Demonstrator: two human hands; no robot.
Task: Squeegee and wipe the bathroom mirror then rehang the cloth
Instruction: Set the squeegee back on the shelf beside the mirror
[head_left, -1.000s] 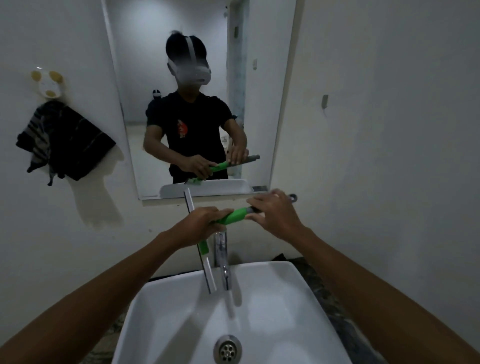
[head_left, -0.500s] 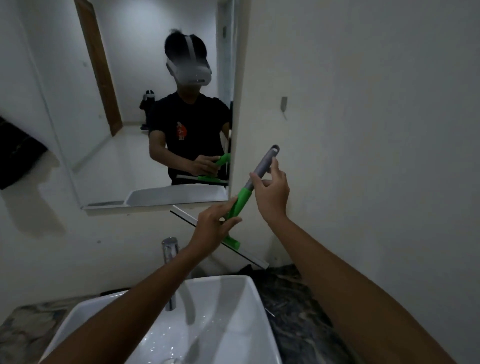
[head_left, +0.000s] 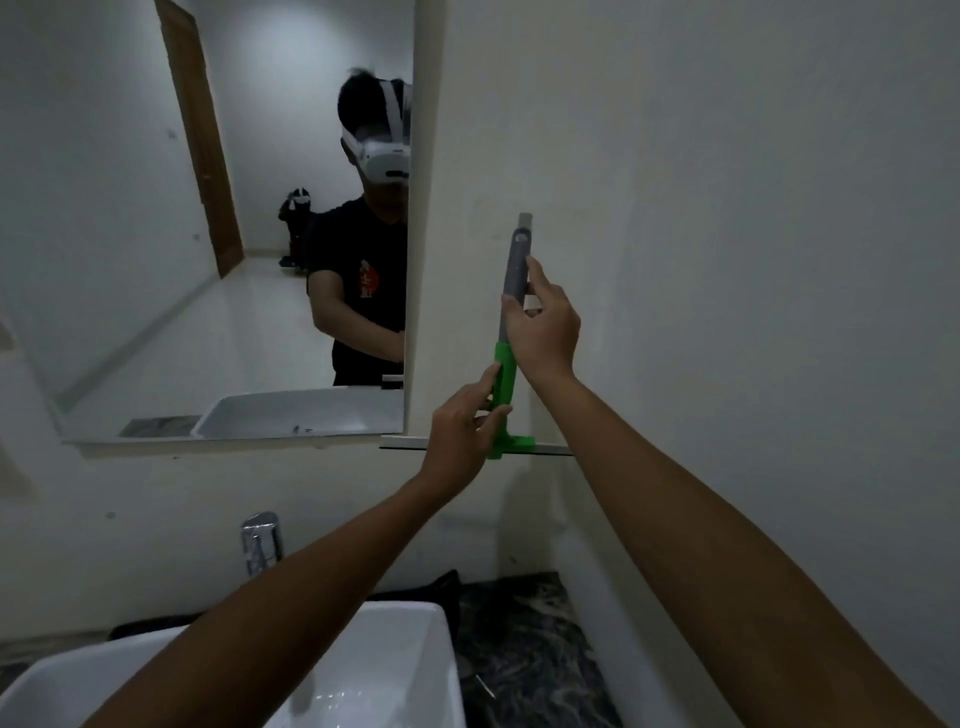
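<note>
Right of centre in the frame, the squeegee (head_left: 506, 379) stands upright against the pale wall, just to the right of the mirror (head_left: 218, 249), its grey handle pointing up and its blade lying level at the bottom, roughly in line with the mirror's lower edge. The right hand (head_left: 543, 327) has its grip clenched around the grey upper part of the handle, thumb and fingers wrapped on it where grey meets green. The left hand (head_left: 462, 436) is lower, its grip pinching the green lower part of the handle just above the blade's green head, with the fingers extended along it. Both forearms reach up from the bottom of the frame. The mirror fills the upper left and shows a reflection of the person in a dark shirt wearing a white headset, with a wooden door frame behind. Below the mirror, a chrome tap (head_left: 261, 540) rises near the lower centre, partly hidden by the left forearm. A white basin (head_left: 410, 670) sits at the bottom of the frame on a dark marbled bench (head_left: 524, 654), which shows to the basin's right against the wall. The cloth is out of view.
</note>
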